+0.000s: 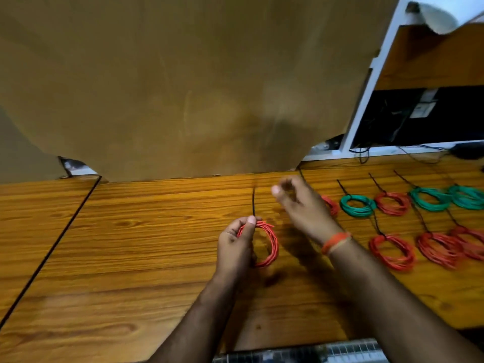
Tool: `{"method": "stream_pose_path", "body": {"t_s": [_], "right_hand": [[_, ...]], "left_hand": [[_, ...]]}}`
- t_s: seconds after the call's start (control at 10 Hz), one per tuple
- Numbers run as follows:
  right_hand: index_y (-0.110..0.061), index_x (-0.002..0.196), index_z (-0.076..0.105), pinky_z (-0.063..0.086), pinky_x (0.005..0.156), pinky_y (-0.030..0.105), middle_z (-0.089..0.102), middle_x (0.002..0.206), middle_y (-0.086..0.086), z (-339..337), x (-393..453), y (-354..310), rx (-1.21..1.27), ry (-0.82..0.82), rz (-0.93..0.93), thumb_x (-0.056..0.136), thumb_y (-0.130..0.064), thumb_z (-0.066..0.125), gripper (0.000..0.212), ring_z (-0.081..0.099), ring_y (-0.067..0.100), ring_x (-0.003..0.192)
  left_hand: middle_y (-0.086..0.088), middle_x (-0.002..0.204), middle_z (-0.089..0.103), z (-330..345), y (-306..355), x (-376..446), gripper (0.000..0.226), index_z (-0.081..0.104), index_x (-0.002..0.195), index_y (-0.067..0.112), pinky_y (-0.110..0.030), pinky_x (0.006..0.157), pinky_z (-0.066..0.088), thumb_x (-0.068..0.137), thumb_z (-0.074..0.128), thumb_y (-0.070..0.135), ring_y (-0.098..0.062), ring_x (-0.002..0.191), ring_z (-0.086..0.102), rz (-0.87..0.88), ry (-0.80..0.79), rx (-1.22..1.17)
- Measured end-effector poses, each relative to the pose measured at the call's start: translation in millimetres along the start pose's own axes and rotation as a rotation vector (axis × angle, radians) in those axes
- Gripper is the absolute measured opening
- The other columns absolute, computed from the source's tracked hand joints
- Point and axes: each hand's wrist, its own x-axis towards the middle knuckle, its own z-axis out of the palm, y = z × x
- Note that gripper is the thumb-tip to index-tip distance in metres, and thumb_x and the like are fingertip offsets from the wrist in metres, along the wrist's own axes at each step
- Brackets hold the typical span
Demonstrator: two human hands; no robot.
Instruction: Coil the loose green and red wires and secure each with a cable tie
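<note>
While the left hand [235,244] holds a red coil [271,242] just above the wooden surface [131,258], its thumb and fingers are curled round the coil's left and upper rim, so that grip is closed on the coil. A black tie [253,201] stands out from the top of the coil beside the thumb, its long axis running almost straight away from the person, free end pointing toward the brown sheet [183,87] that hangs behind the surface. The coil's ring faces the camera, somewhat taller than wide.

Up and to the right, the right hand [301,203] hovers apart from the tie, blurred, fingers loosely bent and holding nothing; an orange band [336,242] circles its wrist.

Further right, finished coils lie flat on the surface in 2 rows. In the far row, a red coil is partly hidden behind the right hand, then come a green coil [357,205], a red coil [392,204] and 2 more green coils [429,199] [468,196]. In the near row lie 3 red coils [392,251] [437,248] [468,241]. Each visible black tie tail slants away and to the left.

A white shelf frame [372,82] stands at the back right, with dark cables under it
</note>
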Motion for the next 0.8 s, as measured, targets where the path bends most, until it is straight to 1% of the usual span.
{"method": "stream_pose_path", "body": {"t_s": [0.1,0.2,0.3,0.4,0.5,0.6,0.7,0.8], "right_hand": [[-0.027,0.139,0.056,0.054,0.086,0.028,0.063,0.118,-0.011,-21.5,-32.4,38.7,-0.151,-0.101,0.02,0.097,-0.045,0.065,0.046,0.063,0.006,0.101],[-0.028,0.143,0.057,0.057,0.088,0.031,0.072,0.112,-0.003,-37.5,-49.3,76.3,-0.2,0.043,-0.057,0.097,-0.032,0.067,0.047,0.067,0.011,0.099],[-0.015,0.13,0.07,0.056,0.086,0.033,0.074,0.111,0.01,-51.8,-53.5,123.5,-0.294,0.175,-0.094,0.094,-0.016,0.069,0.036,0.07,0.027,0.099],[-0.011,0.119,0.074,0.056,0.074,0.038,0.071,0.097,0.017,-62.7,-53.6,157.5,-0.425,0.164,-0.052,0.092,-0.014,0.069,0.028,0.069,0.036,0.086],[-0.014,0.11,0.071,0.05,0.079,0.031,0.065,0.101,0.009,-72.9,-49.3,175.6,-0.621,-0.007,0.013,0.1,-0.021,0.058,0.017,0.065,0.029,0.096],[-0.015,0.091,0.072,0.049,0.077,0.02,0.067,0.091,0.008,-70.8,-43.9,176.6,-0.633,-0.054,0.068,0.092,-0.011,0.071,0.003,0.068,0.026,0.089],[-0.007,0.104,0.069,0.04,0.093,0.016,0.068,0.104,0.013,-62.8,-40.1,179.4,-0.65,-0.126,-0.013,0.098,-0.001,0.055,0.017,0.062,0.029,0.106],[-0.011,0.111,0.068,0.046,0.091,0.041,0.065,0.103,0.013,-66.1,-47.6,180.3,-0.744,-0.033,-0.034,0.1,-0.039,0.055,0.032,0.056,0.031,0.104]], "left_hand": [[0.009,0.053,0.041,41.4,-8.6,4.7,0.023,0.066,0.109,0.009,-0.018,0.039,0.03,0.105,0.053,0.027,-0.004,0.043,0.034,-0.052,-0.037,-0.167],[0.008,0.057,0.039,89.7,-22.6,4.7,0.024,0.064,0.114,0.009,-0.017,0.041,0.031,0.108,0.047,0.024,-0.004,0.047,0.031,-0.099,-0.116,-0.286],[0.01,0.063,0.051,131.2,-46.9,4.9,0.023,0.064,0.106,0.014,-0.021,0.052,0.039,0.11,0.044,0.025,-0.006,0.055,0.045,-0.037,-0.134,-0.054],[0.005,0.088,0.069,152.7,-75.5,7.0,0.037,0.066,0.121,0.016,-0.026,0.071,0.045,0.103,0.041,0.038,-0.01,0.076,0.061,0.171,-0.128,0.49],[-0.006,0.123,0.058,169.2,-100.5,5.6,0.037,0.058,0.137,0.018,-0.032,0.094,0.038,0.104,0.042,0.027,-0.024,0.11,0.051,0.275,-0.134,1.037],[-0.003,0.126,0.048,175.3,-105.4,0.2,0.032,0.055,0.135,0.023,-0.036,0.098,0.037,0.105,0.045,0.026,-0.024,0.113,0.042,0.289,-0.108,1.198],[-0.004,0.125,0.052,169.7,-102.5,2.9,0.033,0.058,0.134,0.022,-0.04,0.102,0.038,0.106,0.044,0.034,-0.025,0.115,0.045,0.303,-0.1,1.185],[-0.004,0.134,0.052,159.5,-79.2,6.6,0.044,0.054,0.141,0.019,-0.036,0.106,0.036,0.107,0.04,0.043,-0.024,0.124,0.045,0.325,0.002,1.232]]}}
